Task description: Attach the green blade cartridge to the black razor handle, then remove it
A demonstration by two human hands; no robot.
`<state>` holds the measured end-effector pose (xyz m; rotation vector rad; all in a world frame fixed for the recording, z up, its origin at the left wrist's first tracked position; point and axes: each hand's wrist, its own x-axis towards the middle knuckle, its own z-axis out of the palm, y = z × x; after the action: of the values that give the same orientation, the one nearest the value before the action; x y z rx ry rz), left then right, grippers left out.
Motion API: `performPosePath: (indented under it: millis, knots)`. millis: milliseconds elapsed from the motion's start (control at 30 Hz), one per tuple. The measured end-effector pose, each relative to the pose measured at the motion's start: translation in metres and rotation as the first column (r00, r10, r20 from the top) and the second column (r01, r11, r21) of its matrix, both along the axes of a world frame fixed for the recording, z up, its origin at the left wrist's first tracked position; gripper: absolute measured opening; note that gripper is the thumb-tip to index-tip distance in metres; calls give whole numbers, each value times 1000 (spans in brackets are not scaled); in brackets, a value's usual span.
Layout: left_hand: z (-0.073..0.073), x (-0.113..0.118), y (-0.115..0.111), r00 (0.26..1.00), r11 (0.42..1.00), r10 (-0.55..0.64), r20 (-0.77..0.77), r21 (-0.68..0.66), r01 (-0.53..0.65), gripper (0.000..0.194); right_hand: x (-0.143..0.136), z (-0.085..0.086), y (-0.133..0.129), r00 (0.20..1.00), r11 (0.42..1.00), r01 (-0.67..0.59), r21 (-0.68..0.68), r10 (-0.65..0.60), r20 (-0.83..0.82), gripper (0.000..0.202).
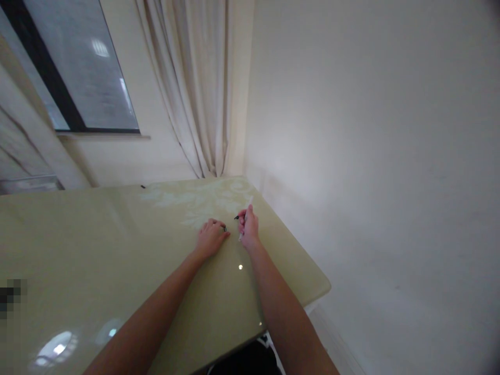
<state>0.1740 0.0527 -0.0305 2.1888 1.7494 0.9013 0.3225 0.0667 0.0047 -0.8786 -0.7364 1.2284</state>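
Over the far right part of the table [164, 260], my two hands are close together. My left hand [212, 235] rests low at the tabletop, with its thumb and fingers closed around a small dark piece [224, 228] whose kind I cannot make out. Just to the right, my right hand [249, 226] is closed on a slim white pen-like stick [250, 200]; its lower end shows below the palm. A small black tip [236, 217] pokes out from the right fingers towards the left hand. Whether it belongs to the white stick is hidden by the fingers.
The glossy yellow-green tabletop has a pale floral pattern at the back and reflects lights. A small dark object [142, 186] lies at its rear edge. A bare wall [371, 156] runs along the right, with a curtain [195, 94] and window [86, 62] behind.
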Motion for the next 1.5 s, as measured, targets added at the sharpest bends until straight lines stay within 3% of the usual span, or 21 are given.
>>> performPosePath:
  millis: [133,267,333,433,567,733,900,1067,1233,1500]
  knots:
    - [0,-21,-16,995,998,-68,69,6,68,26,-17,0,-12,980,979,-185,90,178,85,60]
    - [-2,-61,-49,962,994,-110,251,10,111,36,-37,3,-28,928,921,-356,157,329,176,56]
    - [-1,-80,-67,950,997,-78,303,46,67,39,-44,5,-36,900,893,-420,163,387,200,53]
    - [8,-94,-85,947,988,46,319,122,-89,42,-51,8,-47,850,846,-517,132,489,197,49]
    - [26,-91,-91,929,952,151,339,202,-229,51,-56,8,-58,800,803,-590,82,569,191,52]
    - [30,-93,-92,979,896,77,187,418,-150,48,-54,5,-62,730,764,-642,61,585,352,48]
    - [31,-100,-94,994,855,47,95,511,-89,43,-47,2,-57,628,701,-712,32,616,476,43]
    - [34,-96,-97,994,851,-11,112,522,-50,40,-48,1,-59,648,738,-673,41,562,515,45]
    - [30,-90,-99,988,870,-100,118,492,30,36,-51,4,-66,653,721,-693,-15,637,410,40]
    - [28,-86,-104,982,885,-102,162,466,15,33,-54,5,-72,680,738,-670,-85,655,329,34]
